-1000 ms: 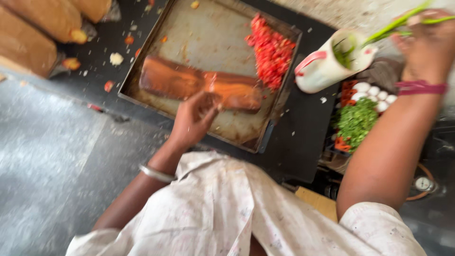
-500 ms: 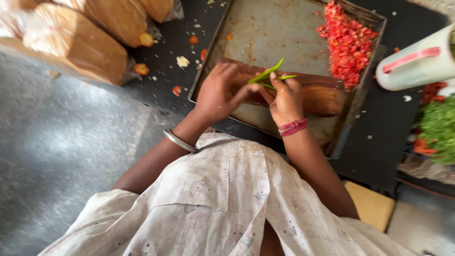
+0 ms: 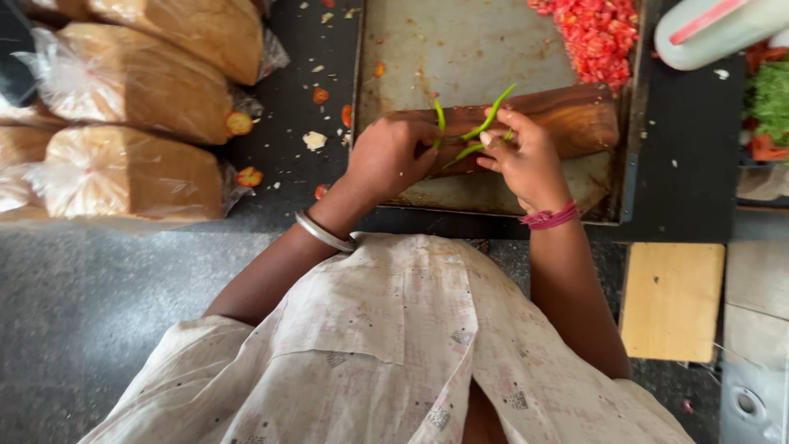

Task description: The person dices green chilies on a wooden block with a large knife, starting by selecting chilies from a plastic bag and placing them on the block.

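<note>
While both hands work over the metal tray (image 3: 394, 49), its far corner holds a heap of chopped tomato (image 3: 598, 31), and a brown wooden board (image 3: 575, 119) lies across it. On that board the left hand (image 3: 390, 156) and right hand (image 3: 526, 160) are closed on thin green chillies (image 3: 485, 127), pinching them between the fingertips. Bagged bread loaves (image 3: 131, 90) stack on the dark worktop (image 3: 288, 123) to the left; a white plastic container (image 3: 715, 29) and chopped greens (image 3: 771, 99) sit to the right.

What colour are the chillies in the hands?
Green chillies, long and thin, clearest in the head view, over the brown board.
</note>
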